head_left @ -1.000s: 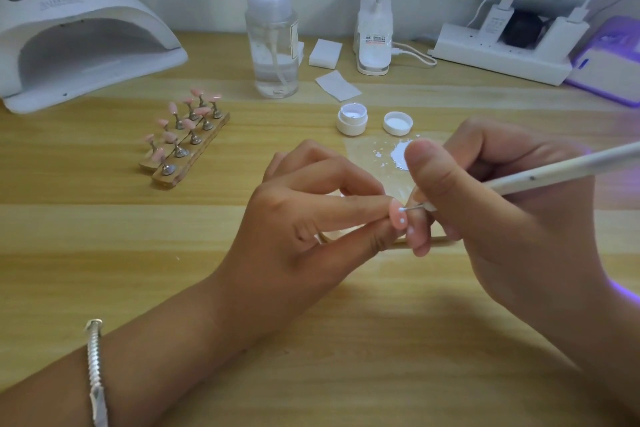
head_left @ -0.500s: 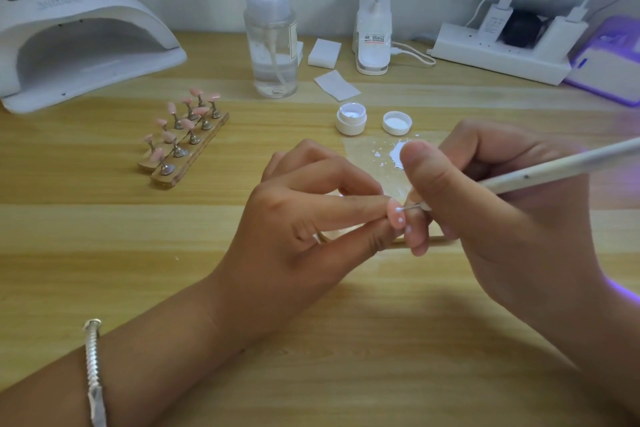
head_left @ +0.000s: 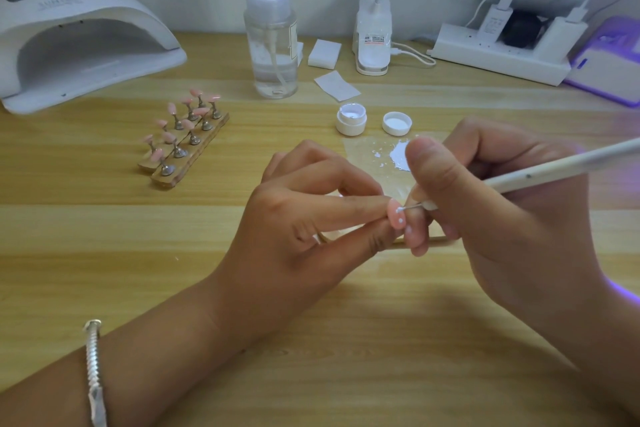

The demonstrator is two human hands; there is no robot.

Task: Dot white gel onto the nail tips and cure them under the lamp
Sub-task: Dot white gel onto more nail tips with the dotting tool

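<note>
Pinched between the thumb and forefinger of the left hand [head_left: 304,218], a small pink oval nail tip [head_left: 396,217] faces the right hand [head_left: 502,204], which is closed in a pen grip around a slim white dotting pen [head_left: 554,168]. The pen's fine metal point touches the upper part of the nail tip, where a white dot sits; a second white dot shows just below it on the same pink surface. Both hands hover low over a pale striped wooden table [head_left: 104,236], close to its middle. A silver twisted bracelet [head_left: 93,371] circles the left wrist.

Behind the right thumb, a puddle of white gel [head_left: 398,154] lies spread on a clear film, with small splashes beside it. Just beyond stand a small round white gel pot [head_left: 350,118], open, and its white screw lid [head_left: 397,123], lying upturned next to it. To the left, more pink nail tips stand on metal stems in two wooden holder strips [head_left: 183,144]. A white arched curing lamp [head_left: 76,45] sits at the far left corner of the table, its opening turned toward the person and its top display lit. A clear plastic pump bottle [head_left: 272,45], partly filled with liquid, stands near the wall, with white wipe pads [head_left: 323,54] beside it and a white power strip [head_left: 498,55] with plugged-in chargers at the far right.
</note>
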